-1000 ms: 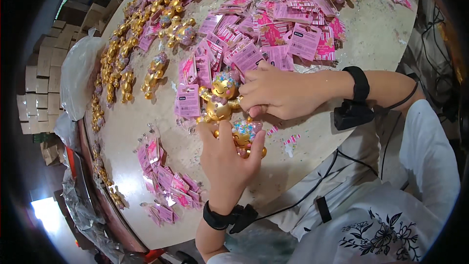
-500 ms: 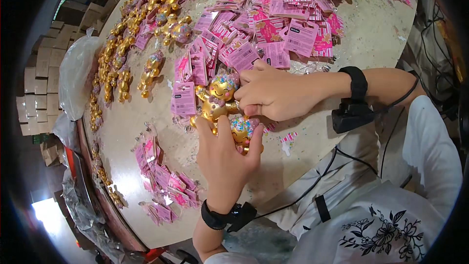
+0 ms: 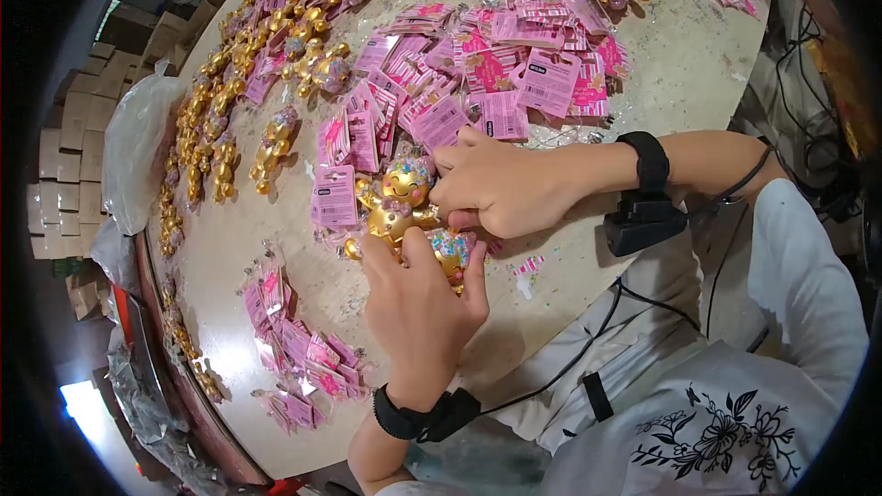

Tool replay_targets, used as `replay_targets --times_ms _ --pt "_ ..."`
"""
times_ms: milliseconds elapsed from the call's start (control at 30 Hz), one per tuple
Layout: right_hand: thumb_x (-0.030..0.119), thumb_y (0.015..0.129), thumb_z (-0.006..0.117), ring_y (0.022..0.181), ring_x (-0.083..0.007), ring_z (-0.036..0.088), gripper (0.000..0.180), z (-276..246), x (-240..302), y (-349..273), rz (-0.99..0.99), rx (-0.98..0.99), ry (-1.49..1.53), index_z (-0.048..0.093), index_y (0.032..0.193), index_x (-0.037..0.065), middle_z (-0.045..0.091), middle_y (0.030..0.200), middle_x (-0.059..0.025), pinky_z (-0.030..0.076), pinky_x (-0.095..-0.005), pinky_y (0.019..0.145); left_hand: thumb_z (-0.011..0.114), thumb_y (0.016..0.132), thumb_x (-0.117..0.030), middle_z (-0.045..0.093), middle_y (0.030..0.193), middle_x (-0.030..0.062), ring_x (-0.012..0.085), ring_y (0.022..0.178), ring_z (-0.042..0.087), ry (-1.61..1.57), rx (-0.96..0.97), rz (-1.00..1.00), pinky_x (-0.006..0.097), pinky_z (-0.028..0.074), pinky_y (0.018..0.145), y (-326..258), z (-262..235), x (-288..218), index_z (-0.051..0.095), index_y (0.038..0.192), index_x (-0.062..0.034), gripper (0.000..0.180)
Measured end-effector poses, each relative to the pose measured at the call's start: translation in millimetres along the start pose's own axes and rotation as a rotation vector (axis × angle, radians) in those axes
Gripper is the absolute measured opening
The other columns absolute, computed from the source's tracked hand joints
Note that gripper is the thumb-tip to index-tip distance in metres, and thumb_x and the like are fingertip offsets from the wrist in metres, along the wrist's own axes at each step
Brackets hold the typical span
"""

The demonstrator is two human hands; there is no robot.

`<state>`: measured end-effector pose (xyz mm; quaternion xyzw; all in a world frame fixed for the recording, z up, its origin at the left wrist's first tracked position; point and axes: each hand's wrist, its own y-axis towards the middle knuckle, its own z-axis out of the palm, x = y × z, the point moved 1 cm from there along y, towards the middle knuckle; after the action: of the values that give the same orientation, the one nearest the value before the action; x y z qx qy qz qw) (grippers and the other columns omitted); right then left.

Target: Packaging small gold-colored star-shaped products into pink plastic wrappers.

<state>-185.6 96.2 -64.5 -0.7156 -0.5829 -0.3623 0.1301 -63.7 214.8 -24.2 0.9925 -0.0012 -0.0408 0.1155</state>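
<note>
My left hand (image 3: 421, 317) is closed round a gold gingerbread-man ornament (image 3: 449, 251), whose smiling face and sprinkle-speckled top show between thumb and fingers. Its body is mostly hidden by the hand. Just above it, my right hand (image 3: 513, 186) is closed in a pinch near the ornament's top; what its fingertips hold is hidden. A second gold gingerbread-man ornament (image 3: 402, 191), face up with a bow at its neck, lies on the table beside both hands. To its left lies a pink card tag (image 3: 333, 196).
A heap of pink card tags (image 3: 496, 64) covers the table beyond my hands. Many gold ornaments (image 3: 220, 119) line the left side. A smaller pile of bagged pink tags (image 3: 308, 344) lies left of my left forearm. Cables (image 3: 570, 363) run from my wrist straps.
The whole view has shifted a little, so the table things sit further left in the picture. Both hands stay closed at the same ornament, with only slight finger movement.
</note>
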Motion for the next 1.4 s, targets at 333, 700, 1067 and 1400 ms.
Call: replay_targets --times_ms 333,700,1067,1400 --pt "0.015 0.075 0.054 0.083 -0.0214 0.042 0.012 -1.4 2.2 1.1 0.028 0.091 -0.040 0.055 0.065 0.009 0.051 0.069 -0.0034 0.027 -0.0364 0.076 0.065 0.076 -0.041 0.045 0.085 0.0103 0.0265 0.076 0.052 0.143 0.014 0.109 0.033 0.045 0.053 2.2 -2.7 -6.0 0.048 0.080 -0.0029 0.041" --pt "0.031 0.089 0.048 0.100 -0.0279 0.043 0.030 -9.4 28.1 -4.9 -0.141 -0.130 -0.067 0.050 0.110 0.010 0.047 0.104 -0.0133 0.029 -0.0420 0.086 0.067 0.074 -0.034 0.048 0.089 0.0149 0.0319 0.082 0.050 -0.204 -0.024 0.069 0.039 0.042 0.067 -5.0 -26.5 29.3 0.053 0.091 0.0020 0.042" --pt "0.028 0.083 0.061 0.105 -0.0300 0.049 0.048 -41.2 2.4 5.4 -0.041 -0.522 -0.424 0.045 0.124 0.009 0.051 0.116 -0.0146 0.032 -0.0425 0.094 0.046 0.073 -0.074 0.028 0.143 0.0208 0.0504 0.131 0.017 -2.363 0.119 0.028 0.058 0.022 0.105 -18.4 -17.3 78.0 0.060 0.110 -0.0054 0.079" --pt "0.012 0.085 0.057 0.080 -0.0219 0.055 0.018 -62.8 -12.6 2.4 0.008 -0.593 -0.568 0.057 0.103 0.011 0.059 0.084 -0.0043 0.037 -0.0358 0.073 0.057 0.080 -0.051 0.028 0.147 0.0031 0.0436 0.137 0.000 -2.325 -0.252 0.112 0.059 0.007 0.110 -3.3 -20.2 102.0 0.045 0.057 -0.0075 0.050"
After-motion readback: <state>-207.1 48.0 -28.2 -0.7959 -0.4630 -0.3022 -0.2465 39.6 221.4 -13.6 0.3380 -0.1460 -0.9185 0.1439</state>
